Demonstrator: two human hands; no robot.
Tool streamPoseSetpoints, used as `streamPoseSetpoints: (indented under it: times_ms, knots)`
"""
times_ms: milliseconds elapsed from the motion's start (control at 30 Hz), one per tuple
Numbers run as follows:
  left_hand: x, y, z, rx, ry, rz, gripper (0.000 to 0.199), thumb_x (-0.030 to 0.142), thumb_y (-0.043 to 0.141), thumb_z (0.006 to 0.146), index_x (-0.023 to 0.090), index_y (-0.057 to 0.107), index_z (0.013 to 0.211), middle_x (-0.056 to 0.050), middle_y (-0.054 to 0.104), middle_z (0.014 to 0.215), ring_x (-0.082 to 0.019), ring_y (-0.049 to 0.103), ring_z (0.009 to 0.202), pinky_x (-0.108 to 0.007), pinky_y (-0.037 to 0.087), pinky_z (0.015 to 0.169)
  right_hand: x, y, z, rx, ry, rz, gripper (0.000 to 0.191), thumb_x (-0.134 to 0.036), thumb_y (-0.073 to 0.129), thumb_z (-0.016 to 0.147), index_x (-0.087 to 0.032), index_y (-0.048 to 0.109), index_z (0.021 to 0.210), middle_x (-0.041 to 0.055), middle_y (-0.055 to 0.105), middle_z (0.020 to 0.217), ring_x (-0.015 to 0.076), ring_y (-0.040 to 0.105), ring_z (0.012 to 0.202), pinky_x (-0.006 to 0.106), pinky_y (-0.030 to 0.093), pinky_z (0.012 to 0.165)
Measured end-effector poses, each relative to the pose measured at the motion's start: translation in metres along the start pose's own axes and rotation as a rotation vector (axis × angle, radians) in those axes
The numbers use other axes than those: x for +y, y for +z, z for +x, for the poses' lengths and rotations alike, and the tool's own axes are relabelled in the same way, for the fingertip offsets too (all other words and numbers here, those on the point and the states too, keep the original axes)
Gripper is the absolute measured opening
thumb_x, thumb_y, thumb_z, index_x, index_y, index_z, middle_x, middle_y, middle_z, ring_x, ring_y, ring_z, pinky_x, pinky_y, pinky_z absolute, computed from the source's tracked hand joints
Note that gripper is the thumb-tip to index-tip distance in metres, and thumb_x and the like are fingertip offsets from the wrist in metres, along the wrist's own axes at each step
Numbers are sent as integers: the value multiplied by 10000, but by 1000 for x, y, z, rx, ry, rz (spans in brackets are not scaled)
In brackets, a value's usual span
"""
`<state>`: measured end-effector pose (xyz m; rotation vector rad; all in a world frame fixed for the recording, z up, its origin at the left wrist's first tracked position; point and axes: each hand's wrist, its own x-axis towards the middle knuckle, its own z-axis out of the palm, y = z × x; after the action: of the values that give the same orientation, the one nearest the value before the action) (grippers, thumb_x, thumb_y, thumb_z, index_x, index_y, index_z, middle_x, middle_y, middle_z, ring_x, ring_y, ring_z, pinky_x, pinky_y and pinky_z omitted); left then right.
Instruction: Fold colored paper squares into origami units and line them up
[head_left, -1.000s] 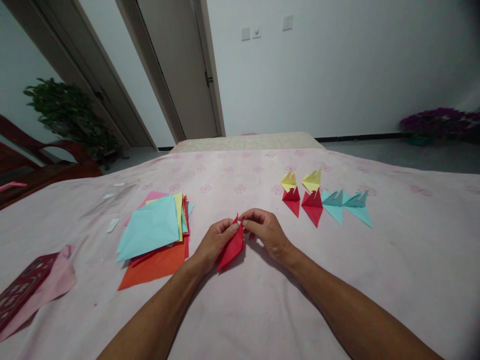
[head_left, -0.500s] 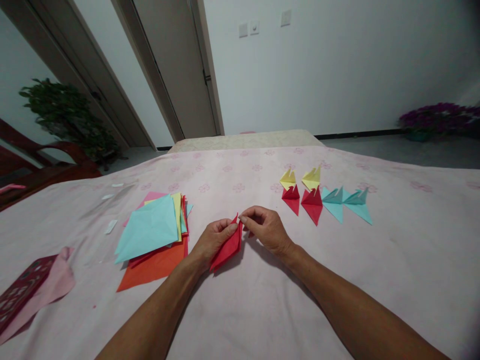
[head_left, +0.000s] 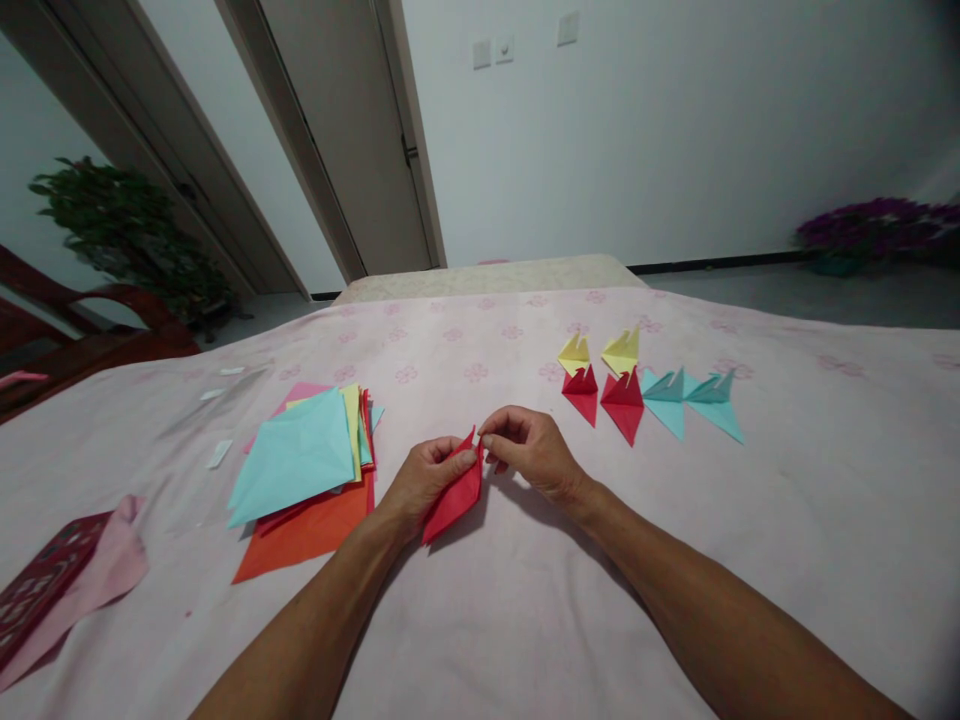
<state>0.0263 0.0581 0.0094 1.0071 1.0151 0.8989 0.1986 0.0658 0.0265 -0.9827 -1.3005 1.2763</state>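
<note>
A folded red paper (head_left: pixel 456 500) is held above the cloth, tilted, with narrow points at its upper end. My left hand (head_left: pixel 424 485) grips its left side, thumb on top. The thumb and index finger of my right hand (head_left: pixel 532 452) pinch the upper tip; the other fingers are curled. On the right lie folded paper birds: two yellow ones (head_left: pixel 621 350) at the back, two red ones (head_left: pixel 622 405) in front of them, and two light blue ones (head_left: pixel 715 402) further right. Left of my left hand is a stack of coloured paper sheets (head_left: pixel 296 455), light blue on top.
A pink flowered cloth (head_left: pixel 525 620) covers the table. At the left edge lie a dark red patterned object (head_left: pixel 49 575) and a pink cloth (head_left: pixel 105 580). Clear plastic with small white labels (head_left: pixel 219 454) lies behind them. A wooden chair (head_left: pixel 135 310) stands at the far left.
My hands stay nearly in place on the red paper, with slight shifts of the right fingers. The whole view has shifted slightly.
</note>
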Motion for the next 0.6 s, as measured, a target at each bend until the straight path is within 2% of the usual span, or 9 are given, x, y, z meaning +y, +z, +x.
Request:
streamPoseSetpoints:
  times_ms: [167,300,600]
  knots:
    - [4,1,-1,-32,2,24,379,434,850,647,120,677,769,24,595,614,-56,450,503,-177,304,492,1,0,-2,-21,-19,24,103,-242,685,673,-162,665,735,-19,641,602,99,562,479,222,483,466]
    - [2,0,-1,-57,29,45,368,419,846,658,112,690,790,-9,650,688,-61,484,537,-176,323,522,5,2,-4,-29,-15,85,94,-235,694,683,-162,665,735,-27,627,568,93,547,456,217,464,458]
    - [-2,4,-3,54,135,153,354,435,807,699,113,676,763,9,622,646,-66,473,539,-184,325,520,15,-4,-1,-84,78,165,246,-362,743,714,-157,663,824,-4,656,626,121,603,525,237,506,480]
